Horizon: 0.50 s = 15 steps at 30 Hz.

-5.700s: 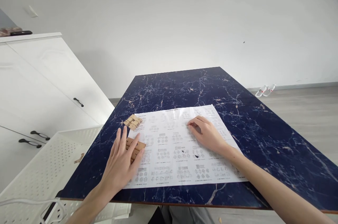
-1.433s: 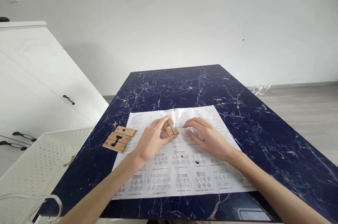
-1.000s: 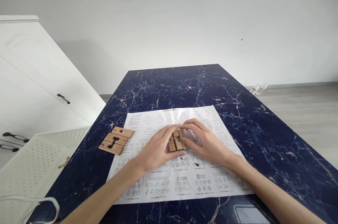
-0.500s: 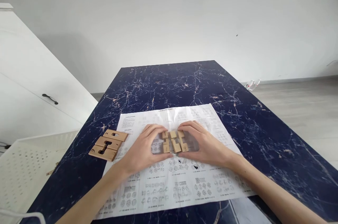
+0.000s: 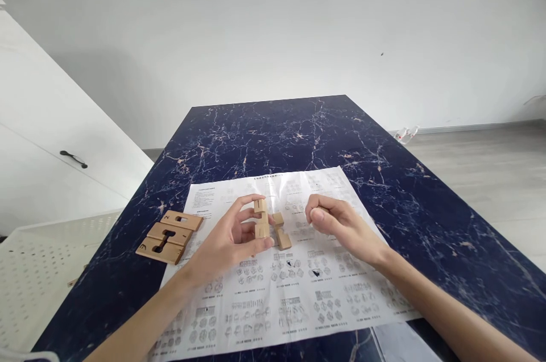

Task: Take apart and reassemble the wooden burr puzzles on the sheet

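Note:
My left hand (image 5: 232, 237) grips a notched wooden puzzle block (image 5: 261, 228) upright between thumb and fingertips, over the printed sheet (image 5: 256, 311). Just to its right, a second notched wooden block (image 5: 283, 240) lies on the paper, apart from both hands. My right hand (image 5: 336, 220) is closed with curled fingers above the right side of the sheet; what it holds, if anything, is hidden. Small diagrams of puzzle pieces and assembled shapes cover the sheet.
Flat wooden slotted pieces (image 5: 170, 235) with numbers lie side by side at the sheet's left edge. The dark blue marbled table (image 5: 264, 134) extends to a white wall. A white perforated surface (image 5: 46, 259) stands at left, below a white cabinet (image 5: 51, 117).
My left hand has raised the left block off the paper. My right hand has pulled away to the right and closed; the right block no longer shows on the sheet. The middle block stays.

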Each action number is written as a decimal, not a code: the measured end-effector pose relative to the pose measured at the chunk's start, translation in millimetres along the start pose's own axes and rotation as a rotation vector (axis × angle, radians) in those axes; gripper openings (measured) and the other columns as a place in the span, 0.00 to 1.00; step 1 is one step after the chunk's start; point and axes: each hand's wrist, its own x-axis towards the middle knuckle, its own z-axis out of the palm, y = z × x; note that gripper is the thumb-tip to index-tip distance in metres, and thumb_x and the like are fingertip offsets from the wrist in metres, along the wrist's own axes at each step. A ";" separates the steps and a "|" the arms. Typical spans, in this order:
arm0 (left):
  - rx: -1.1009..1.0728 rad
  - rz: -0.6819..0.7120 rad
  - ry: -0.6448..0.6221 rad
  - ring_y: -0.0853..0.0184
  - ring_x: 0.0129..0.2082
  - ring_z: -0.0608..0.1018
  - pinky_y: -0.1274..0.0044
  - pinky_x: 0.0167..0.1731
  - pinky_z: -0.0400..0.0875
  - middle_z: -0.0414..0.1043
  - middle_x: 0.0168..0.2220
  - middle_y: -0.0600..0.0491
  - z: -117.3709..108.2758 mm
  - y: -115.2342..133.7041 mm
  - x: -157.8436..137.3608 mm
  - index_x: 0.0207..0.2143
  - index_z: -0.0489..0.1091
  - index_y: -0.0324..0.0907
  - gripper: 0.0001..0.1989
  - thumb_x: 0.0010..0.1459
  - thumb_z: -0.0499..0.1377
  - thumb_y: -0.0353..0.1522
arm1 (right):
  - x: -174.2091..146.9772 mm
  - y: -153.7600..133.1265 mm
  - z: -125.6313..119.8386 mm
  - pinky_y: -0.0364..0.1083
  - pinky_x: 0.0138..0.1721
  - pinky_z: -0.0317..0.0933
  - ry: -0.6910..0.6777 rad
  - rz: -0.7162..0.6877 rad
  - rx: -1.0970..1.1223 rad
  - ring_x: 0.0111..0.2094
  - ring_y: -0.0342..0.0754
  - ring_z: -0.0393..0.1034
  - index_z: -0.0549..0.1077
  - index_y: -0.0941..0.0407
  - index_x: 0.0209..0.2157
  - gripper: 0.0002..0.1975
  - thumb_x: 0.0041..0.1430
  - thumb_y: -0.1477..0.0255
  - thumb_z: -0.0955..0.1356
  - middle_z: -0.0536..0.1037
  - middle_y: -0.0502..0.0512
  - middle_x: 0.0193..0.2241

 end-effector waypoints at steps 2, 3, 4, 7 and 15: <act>-0.038 -0.044 0.016 0.63 0.41 0.80 0.75 0.32 0.72 0.74 0.58 0.47 -2.0 0.9 0.7 0.67 0.61 0.54 0.37 0.60 0.73 0.38 | -0.7 0.3 -0.3 0.47 0.27 0.46 -0.010 0.041 0.055 0.24 0.43 0.49 0.67 0.54 0.30 0.29 0.71 0.43 0.63 0.58 0.45 0.24; -0.042 -0.062 0.033 0.64 0.40 0.80 0.75 0.30 0.70 0.73 0.58 0.47 -3.1 1.6 0.9 0.68 0.61 0.54 0.38 0.59 0.73 0.39 | -1.0 0.3 0.0 0.47 0.27 0.44 -0.012 0.056 0.078 0.23 0.42 0.48 0.67 0.54 0.30 0.30 0.72 0.42 0.61 0.57 0.45 0.23; -0.044 -0.074 0.046 0.65 0.39 0.79 0.75 0.30 0.70 0.73 0.59 0.47 -4.2 2.4 1.0 0.68 0.61 0.55 0.38 0.60 0.72 0.39 | -1.3 0.1 0.4 0.47 0.27 0.44 -0.013 0.069 0.099 0.23 0.43 0.47 0.68 0.54 0.31 0.31 0.72 0.41 0.60 0.57 0.45 0.23; -0.056 -0.087 0.068 0.64 0.38 0.79 0.70 0.35 0.72 0.73 0.59 0.46 -6.3 3.8 1.5 0.70 0.62 0.54 0.34 0.65 0.67 0.44 | -1.8 -1.5 3.0 0.48 0.28 0.45 -0.043 0.104 0.180 0.25 0.43 0.47 0.69 0.53 0.36 0.30 0.73 0.41 0.57 0.57 0.45 0.26; -0.090 -0.064 0.085 0.62 0.40 0.78 0.64 0.45 0.70 0.77 0.50 0.48 -4.3 4.2 1.9 0.72 0.58 0.53 0.36 0.67 0.66 0.46 | 1.8 -0.2 8.3 0.46 0.26 0.45 -0.082 0.078 0.347 0.24 0.41 0.48 0.69 0.53 0.42 0.18 0.78 0.53 0.63 0.60 0.45 0.29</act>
